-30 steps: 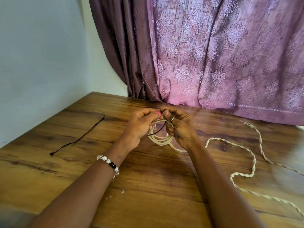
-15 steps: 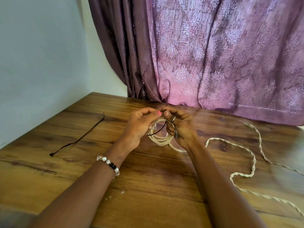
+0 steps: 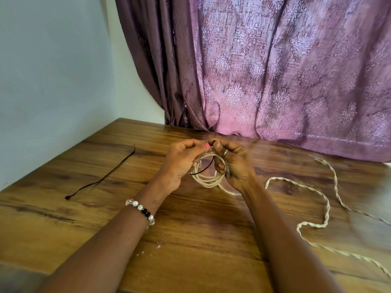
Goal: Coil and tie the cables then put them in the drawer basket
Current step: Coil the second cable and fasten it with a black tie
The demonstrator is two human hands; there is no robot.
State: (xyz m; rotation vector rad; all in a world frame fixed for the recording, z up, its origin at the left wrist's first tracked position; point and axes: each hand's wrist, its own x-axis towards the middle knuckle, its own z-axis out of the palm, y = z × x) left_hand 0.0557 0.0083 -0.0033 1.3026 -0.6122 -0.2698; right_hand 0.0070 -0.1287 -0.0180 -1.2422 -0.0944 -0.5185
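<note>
At a wooden table [image 3: 211, 240] set against a purple curtain [image 3: 275, 70], a twisted cream cable [image 3: 323, 199] snakes loose across the right side, light and floppy by the look of it, likely to spring open unless gathered loop by loop. At centre I hold the coiled cream cable [image 3: 208, 179] upright between both hands; it seems soft and nearly weightless, best held at the top where the loops bunch. My left hand [image 3: 179, 163] and right hand [image 3: 234, 163] are both curled, pinching a thin black tie [image 3: 203, 169] at the coil's top. A spare black tie [image 3: 101, 179] lies far left. No drawer basket is visible.
</note>
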